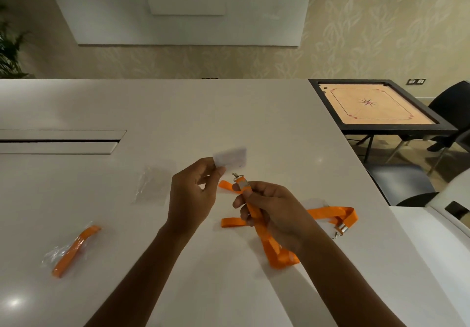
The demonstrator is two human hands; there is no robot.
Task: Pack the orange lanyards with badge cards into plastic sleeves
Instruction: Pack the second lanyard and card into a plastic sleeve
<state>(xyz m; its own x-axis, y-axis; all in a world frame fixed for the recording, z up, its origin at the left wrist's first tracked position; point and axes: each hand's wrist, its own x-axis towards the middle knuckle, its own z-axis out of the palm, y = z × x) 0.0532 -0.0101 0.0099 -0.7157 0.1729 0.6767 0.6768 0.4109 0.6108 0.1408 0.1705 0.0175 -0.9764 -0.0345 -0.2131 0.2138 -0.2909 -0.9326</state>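
Orange lanyard (264,235), metal clip (235,175) uppermost

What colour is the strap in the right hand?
Bright orange. The lanyard held by the right hand shows best in the head view.

Dim, warm light; glare spots on the table (76,225); wide-angle bending at edges

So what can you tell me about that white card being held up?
The badge card is a small, pale white rectangle, blurred, so any print is unreadable. The left hand pinches its lower left corner between fingertips, holding it above the white table, long side roughly level. It sits just beyond the lanyard's metal clip, not attached to it.
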